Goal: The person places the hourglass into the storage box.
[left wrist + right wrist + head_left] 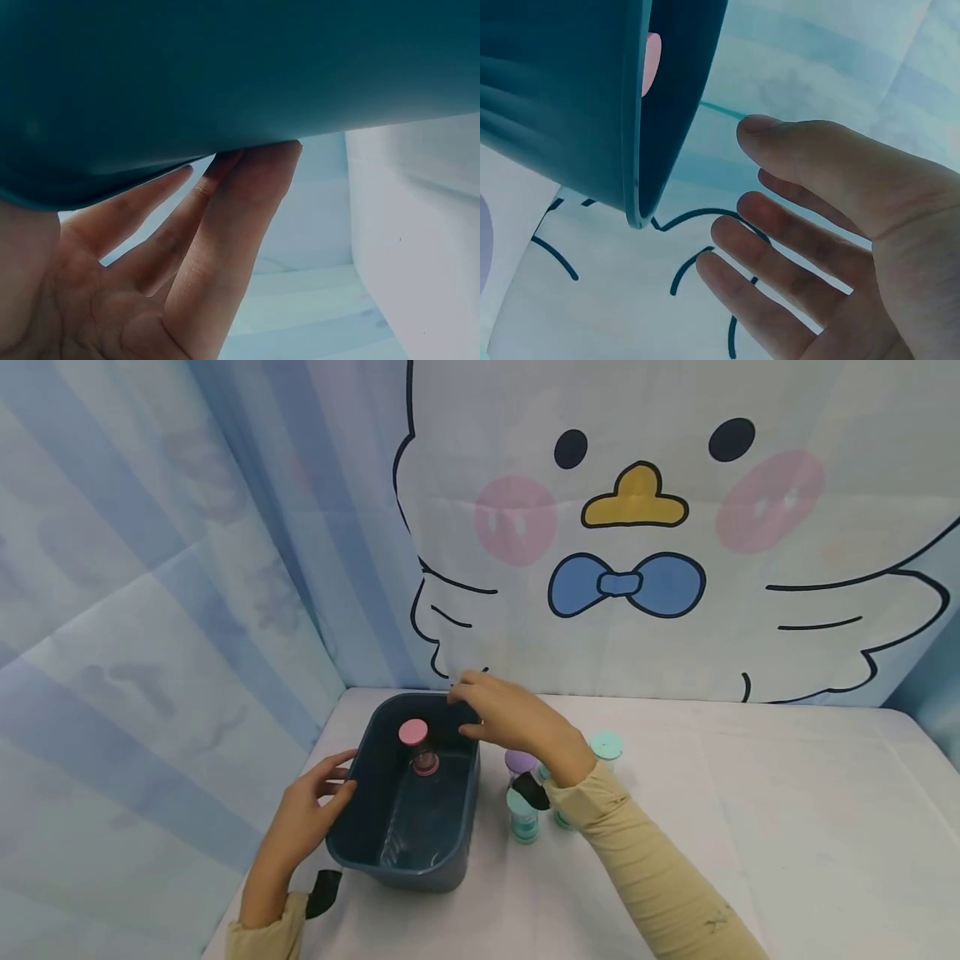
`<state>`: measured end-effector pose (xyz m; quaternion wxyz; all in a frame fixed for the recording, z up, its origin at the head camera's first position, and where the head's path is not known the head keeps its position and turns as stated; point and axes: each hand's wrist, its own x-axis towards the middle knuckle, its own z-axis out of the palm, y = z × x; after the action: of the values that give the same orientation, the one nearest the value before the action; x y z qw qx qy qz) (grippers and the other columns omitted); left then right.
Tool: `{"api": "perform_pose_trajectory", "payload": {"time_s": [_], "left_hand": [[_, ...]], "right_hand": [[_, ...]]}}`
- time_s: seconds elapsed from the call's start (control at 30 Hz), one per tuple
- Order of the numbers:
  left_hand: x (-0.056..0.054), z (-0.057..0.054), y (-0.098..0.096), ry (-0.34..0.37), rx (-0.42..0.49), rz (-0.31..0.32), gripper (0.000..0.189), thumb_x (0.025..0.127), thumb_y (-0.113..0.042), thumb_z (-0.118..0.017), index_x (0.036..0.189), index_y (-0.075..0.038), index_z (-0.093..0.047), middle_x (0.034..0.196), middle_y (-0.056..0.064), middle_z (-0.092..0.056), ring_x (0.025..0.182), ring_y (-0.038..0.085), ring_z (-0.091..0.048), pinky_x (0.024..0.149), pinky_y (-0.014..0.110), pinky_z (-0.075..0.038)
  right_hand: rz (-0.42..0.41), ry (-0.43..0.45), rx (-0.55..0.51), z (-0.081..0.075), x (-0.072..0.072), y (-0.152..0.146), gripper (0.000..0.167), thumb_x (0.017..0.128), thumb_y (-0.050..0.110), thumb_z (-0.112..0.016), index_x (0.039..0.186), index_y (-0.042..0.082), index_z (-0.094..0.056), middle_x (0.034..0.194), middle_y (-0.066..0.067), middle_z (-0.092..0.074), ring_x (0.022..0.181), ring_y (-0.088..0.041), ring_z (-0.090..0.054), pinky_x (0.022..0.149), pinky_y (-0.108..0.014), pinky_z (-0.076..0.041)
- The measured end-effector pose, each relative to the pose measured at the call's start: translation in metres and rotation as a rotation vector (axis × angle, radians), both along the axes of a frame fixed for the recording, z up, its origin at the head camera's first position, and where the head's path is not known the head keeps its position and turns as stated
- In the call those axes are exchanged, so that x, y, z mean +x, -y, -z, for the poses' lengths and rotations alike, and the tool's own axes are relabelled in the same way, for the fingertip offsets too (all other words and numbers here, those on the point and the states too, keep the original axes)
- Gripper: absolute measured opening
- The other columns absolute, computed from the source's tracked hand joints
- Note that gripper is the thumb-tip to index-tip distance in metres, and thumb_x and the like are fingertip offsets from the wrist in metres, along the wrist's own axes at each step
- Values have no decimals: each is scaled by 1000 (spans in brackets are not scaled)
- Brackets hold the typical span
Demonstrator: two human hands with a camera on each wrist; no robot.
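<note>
A deep dark blue-grey plastic bin (397,810) stands on the table. Inside it, toward the far end, is a small clear cylinder with pink ends (413,732); its pink top also peeks past the rim in the right wrist view. My left hand (311,814) is at the bin's left side, its fingers (247,187) extended against the outer wall and the thumb at the rim. Over the far right corner of the bin hovers my right hand (517,714), fingers loosely bent and spread. Nothing is between its thumb and fingers in the right wrist view.
Right of the bin, partly hidden by my right forearm, stand several similar small cylinders, among them a purple-topped one (520,762) and mint-topped ones (522,818). The white table (750,827) ends at a printed cloth backdrop (637,652); another cloth (150,652) hangs at left.
</note>
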<state>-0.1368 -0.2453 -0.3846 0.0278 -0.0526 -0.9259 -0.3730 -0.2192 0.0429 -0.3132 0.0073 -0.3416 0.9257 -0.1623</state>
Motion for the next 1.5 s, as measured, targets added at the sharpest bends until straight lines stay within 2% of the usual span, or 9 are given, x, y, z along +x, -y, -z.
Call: {"api": "perform_pose_trajectory", "payload": {"time_s": [0.37, 0.6, 1.17, 1.5], "left_hand": [[-1, -2, -1, -18, 3, 17, 44, 101, -16, -58, 143, -5, -50, 122, 23, -64, 106, 38, -65, 86, 51, -56], [-1, -2, -1, -8, 2, 14, 44, 101, -15, -58, 143, -5, -50, 122, 23, -64, 107, 38, -65, 86, 51, -56], [1, -3, -1, -7, 8, 14, 45, 101, -14, -58, 143, -4, -50, 123, 24, -63, 107, 40, -65, 86, 51, -56], [3, -3, 0, -13, -3, 11, 45, 100, -13, -59, 143, -3, -50, 122, 24, -64, 106, 39, -65, 86, 51, -56]], "right_hand": [[2, -88, -44, 5, 10, -24, 39, 87, 16, -77, 123, 5, -65, 114, -8, -61, 106, -21, -60, 94, -33, -53], [37, -69, -72, 8, 17, -37, 40, 87, 15, -78, 123, 5, -65, 120, -8, -62, 111, -22, -60, 97, -36, -53], [120, -7, -81, 20, 24, -71, 41, 88, 15, -77, 125, 5, -63, 125, -11, -60, 115, -25, -60, 97, -40, -52], [148, 13, -87, 34, 28, -90, 40, 88, 15, -76, 124, 4, -63, 124, -11, -60, 112, -28, -61, 95, -43, -53]]}}
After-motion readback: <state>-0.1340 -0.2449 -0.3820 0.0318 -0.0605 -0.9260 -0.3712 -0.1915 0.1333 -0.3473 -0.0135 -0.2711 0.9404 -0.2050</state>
